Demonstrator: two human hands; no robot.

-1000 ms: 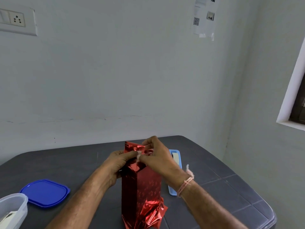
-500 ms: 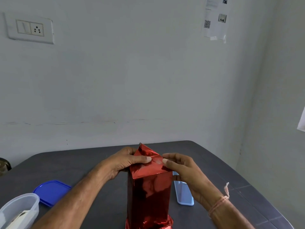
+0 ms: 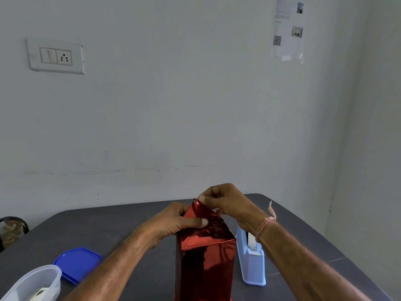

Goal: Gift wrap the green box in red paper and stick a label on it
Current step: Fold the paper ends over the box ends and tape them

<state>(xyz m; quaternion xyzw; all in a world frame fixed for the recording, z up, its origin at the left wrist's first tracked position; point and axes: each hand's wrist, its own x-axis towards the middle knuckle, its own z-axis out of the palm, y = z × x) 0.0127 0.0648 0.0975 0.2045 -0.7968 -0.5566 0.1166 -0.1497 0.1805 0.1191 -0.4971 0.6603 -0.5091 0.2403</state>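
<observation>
A tall box wrapped in shiny red paper (image 3: 206,263) stands upright on the dark table (image 3: 130,224); none of its green shows. At its top the paper is folded into a triangular flap (image 3: 206,216) that points up and back. My left hand (image 3: 173,224) grips the box's upper left side, its thumb pressing flat on the fold. My right hand (image 3: 225,203) pinches the tip of the flap from above. No label is in sight on the box.
A light blue tape dispenser (image 3: 251,261) stands just right of the box, under my right wrist. A blue lid (image 3: 78,263) and a clear plastic container (image 3: 32,285) with something white inside lie at the front left. The wall is close behind the table.
My right hand has risen from the flap's right edge to pinch its tip. The left thumb stays pressed on the fold. The camera has shifted slightly, so the view sits further left.
</observation>
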